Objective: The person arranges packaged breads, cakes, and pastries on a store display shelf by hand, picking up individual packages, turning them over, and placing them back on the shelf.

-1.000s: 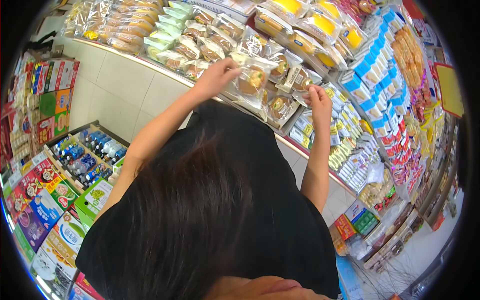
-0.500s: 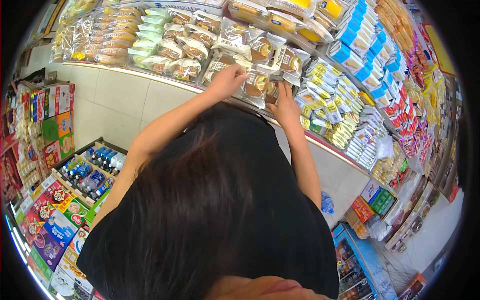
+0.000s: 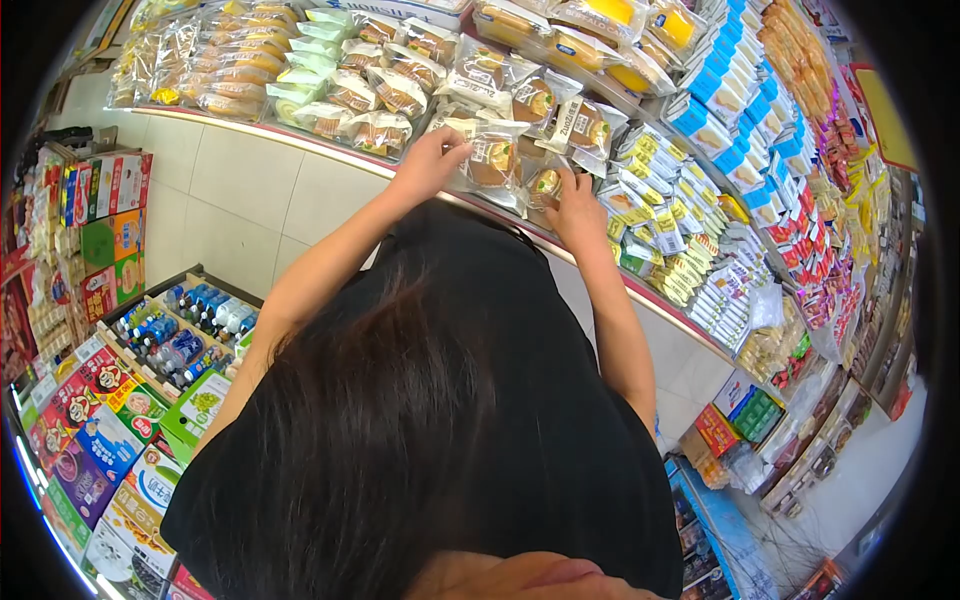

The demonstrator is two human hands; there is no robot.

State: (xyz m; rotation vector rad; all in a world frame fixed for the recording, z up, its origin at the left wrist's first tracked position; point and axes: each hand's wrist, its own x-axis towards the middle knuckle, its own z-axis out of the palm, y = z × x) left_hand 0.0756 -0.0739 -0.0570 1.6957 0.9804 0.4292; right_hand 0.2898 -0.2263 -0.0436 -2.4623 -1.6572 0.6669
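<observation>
My left hand has its fingers closed on the left edge of a clear-wrapped brown cake at the front of the display. To its right, my right hand curls its thumb and fingers round the side of another wrapped cake, which lies lower by the front rail. Just behind them are more wrapped cakes of the same kind, among them one beyond my right hand and one between the hands. The fingertips are partly hidden by the wrappers.
Left of the cakes lie rows of wrapped rolls. Yellow-and-white snack packets and blue-and-white packs fill the right side. A red-edged rail runs along the front. Crated bottles and stacked cartons stand at lower left.
My left hand has shifted left, and the cake at its fingers has moved left with it. My right hand has drawn slightly toward me, and more of the cake beside it now shows.
</observation>
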